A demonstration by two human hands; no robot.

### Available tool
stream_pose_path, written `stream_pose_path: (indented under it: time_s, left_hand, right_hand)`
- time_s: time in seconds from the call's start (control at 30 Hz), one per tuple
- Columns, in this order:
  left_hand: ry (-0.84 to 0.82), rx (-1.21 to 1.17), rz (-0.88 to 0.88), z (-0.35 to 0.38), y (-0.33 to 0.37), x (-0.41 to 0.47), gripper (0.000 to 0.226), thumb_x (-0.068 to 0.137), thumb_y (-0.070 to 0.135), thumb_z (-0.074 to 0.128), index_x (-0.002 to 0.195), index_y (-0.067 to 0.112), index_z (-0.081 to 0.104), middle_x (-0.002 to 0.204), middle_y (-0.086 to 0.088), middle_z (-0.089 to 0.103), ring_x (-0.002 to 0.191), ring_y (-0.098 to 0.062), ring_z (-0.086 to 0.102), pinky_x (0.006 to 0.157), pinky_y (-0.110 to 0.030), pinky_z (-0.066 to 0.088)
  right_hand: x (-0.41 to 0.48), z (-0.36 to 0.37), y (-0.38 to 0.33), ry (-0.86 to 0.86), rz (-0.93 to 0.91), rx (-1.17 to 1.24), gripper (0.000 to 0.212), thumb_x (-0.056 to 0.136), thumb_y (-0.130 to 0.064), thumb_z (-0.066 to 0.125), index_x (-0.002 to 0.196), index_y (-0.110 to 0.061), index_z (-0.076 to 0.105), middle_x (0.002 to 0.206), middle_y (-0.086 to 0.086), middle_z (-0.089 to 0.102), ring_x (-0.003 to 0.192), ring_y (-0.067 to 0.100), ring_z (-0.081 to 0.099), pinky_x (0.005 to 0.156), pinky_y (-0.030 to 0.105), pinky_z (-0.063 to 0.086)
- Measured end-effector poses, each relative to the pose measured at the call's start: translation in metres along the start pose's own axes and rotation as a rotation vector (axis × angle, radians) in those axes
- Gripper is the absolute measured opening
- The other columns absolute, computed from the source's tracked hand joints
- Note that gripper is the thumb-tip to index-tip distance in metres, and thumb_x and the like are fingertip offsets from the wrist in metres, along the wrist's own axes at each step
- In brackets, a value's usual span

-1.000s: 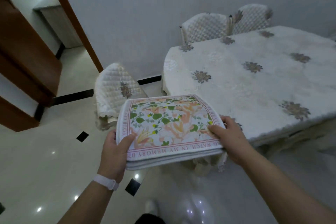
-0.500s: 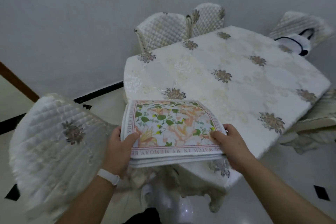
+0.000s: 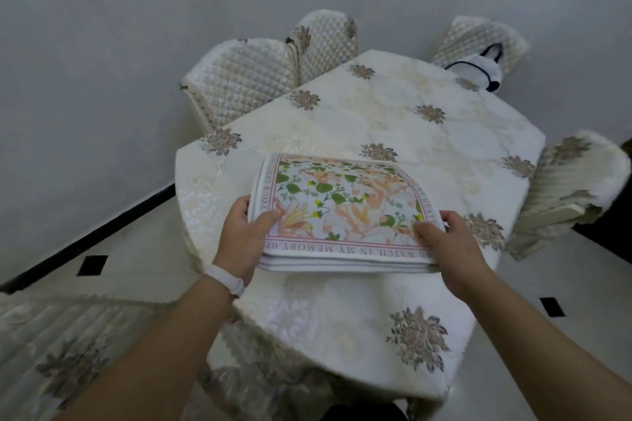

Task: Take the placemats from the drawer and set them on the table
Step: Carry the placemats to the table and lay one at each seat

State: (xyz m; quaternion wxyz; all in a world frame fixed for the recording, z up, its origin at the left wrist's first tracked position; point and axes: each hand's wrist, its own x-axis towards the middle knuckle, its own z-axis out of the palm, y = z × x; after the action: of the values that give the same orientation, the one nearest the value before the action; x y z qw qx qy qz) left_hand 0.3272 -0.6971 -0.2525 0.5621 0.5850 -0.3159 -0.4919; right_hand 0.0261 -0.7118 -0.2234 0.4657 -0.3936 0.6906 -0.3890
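Left hand [image 3: 241,239] and right hand [image 3: 444,243] each grip a near corner of the floral placemat stack [image 3: 345,212], thumbs on top, held just over the cloth-covered desk [image 3: 342,314]; likely light, soft, floppy, layers prone to sliding, so support both sides.

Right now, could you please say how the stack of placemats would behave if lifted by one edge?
The stack of placemats spans flat between left hand and right hand, so probably fairly stiff. Its separate layers might slide apart.
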Motion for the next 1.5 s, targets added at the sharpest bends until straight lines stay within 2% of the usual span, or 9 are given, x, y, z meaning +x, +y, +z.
stream_pose_path:
  time_s: [0.2,0.43,0.53,0.67,0.8,0.93,1.1,1.2,1.5]
  left_hand:
    - [-0.088,0.081,0.015,0.051,0.005,0.042,0.017,0.087,0.008,0.068,0.098,0.017,0.059,0.1,-0.01,0.07,0.089,-0.029,0.07,0.075,-0.045,0.059]
    - [-0.114,0.133,0.016,0.113,0.0,0.085,0.02,0.086,0.01,0.069,0.103,0.018,0.06,0.099,-0.004,0.071,0.087,-0.022,0.071,0.072,-0.039,0.059]
    - [-0.099,0.183,-0.002,0.128,-0.014,0.107,0.023,0.086,0.013,0.07,0.108,0.015,0.063,0.1,-0.004,0.072,0.086,-0.02,0.072,0.071,-0.038,0.059]
    - [-0.065,0.352,-0.163,0.129,-0.055,0.131,0.033,0.078,0.028,0.072,0.109,0.018,0.066,0.103,-0.006,0.073,0.087,-0.024,0.071,0.078,-0.044,0.059]
    - [0.068,0.422,-0.374,0.114,-0.102,0.13,0.027,0.088,0.009,0.063,0.113,0.013,0.06,0.108,-0.013,0.066,0.1,-0.032,0.064,0.089,-0.043,0.053]
    - [0.132,0.434,-0.397,0.103,-0.125,0.126,0.029,0.086,0.007,0.065,0.115,0.01,0.065,0.107,-0.011,0.07,0.091,-0.023,0.066,0.073,-0.031,0.052]
    - [0.154,0.498,-0.396,0.106,-0.13,0.137,0.028,0.085,0.011,0.066,0.113,0.013,0.064,0.108,-0.008,0.068,0.096,-0.024,0.064,0.087,-0.038,0.053]
    - [0.152,0.52,-0.357,0.115,-0.124,0.141,0.029,0.088,0.009,0.063,0.116,0.015,0.059,0.104,-0.004,0.063,0.093,-0.023,0.061,0.077,-0.03,0.049]
    - [0.073,0.668,-0.229,0.134,-0.104,0.172,0.034,0.09,0.013,0.06,0.124,0.014,0.057,0.102,-0.001,0.063,0.086,-0.014,0.06,0.07,-0.021,0.043]
  right_hand:
    - [0.033,-0.021,-0.006,0.118,-0.031,0.045,0.02,0.091,-0.014,0.065,0.107,-0.014,0.054,0.1,0.011,0.068,0.078,0.026,0.07,0.061,0.036,0.056]
    - [0.095,-0.052,-0.003,0.134,-0.001,0.078,0.019,0.089,-0.018,0.067,0.104,-0.021,0.056,0.1,0.006,0.07,0.085,0.028,0.072,0.074,0.048,0.06]
    - [0.128,-0.058,0.006,0.099,0.012,0.035,0.024,0.09,-0.022,0.067,0.11,-0.02,0.055,0.101,0.004,0.069,0.087,0.026,0.071,0.068,0.043,0.06]
    - [0.167,-0.058,0.041,-0.012,0.112,-0.123,0.024,0.09,-0.017,0.065,0.112,-0.017,0.056,0.097,0.006,0.066,0.079,0.022,0.068,0.062,0.038,0.056]
    - [0.185,-0.06,0.084,-0.085,0.251,-0.203,0.02,0.089,-0.014,0.064,0.109,-0.011,0.059,0.09,0.01,0.066,0.076,0.024,0.064,0.065,0.036,0.052]
    - [0.198,-0.063,0.103,-0.119,0.295,-0.238,0.017,0.088,-0.013,0.063,0.105,-0.01,0.06,0.085,0.009,0.066,0.07,0.022,0.061,0.063,0.034,0.051]
    - [0.215,-0.057,0.106,-0.136,0.28,-0.275,0.017,0.089,-0.017,0.062,0.106,-0.016,0.059,0.093,0.007,0.067,0.075,0.021,0.063,0.069,0.036,0.053]
    - [0.222,-0.052,0.106,-0.133,0.271,-0.284,0.018,0.088,-0.017,0.064,0.105,-0.018,0.057,0.097,0.005,0.065,0.082,0.02,0.062,0.078,0.037,0.053]
    - [0.237,-0.042,0.091,-0.116,0.244,-0.238,0.018,0.091,-0.016,0.061,0.108,-0.018,0.056,0.095,-0.001,0.064,0.085,0.015,0.062,0.07,0.029,0.049]
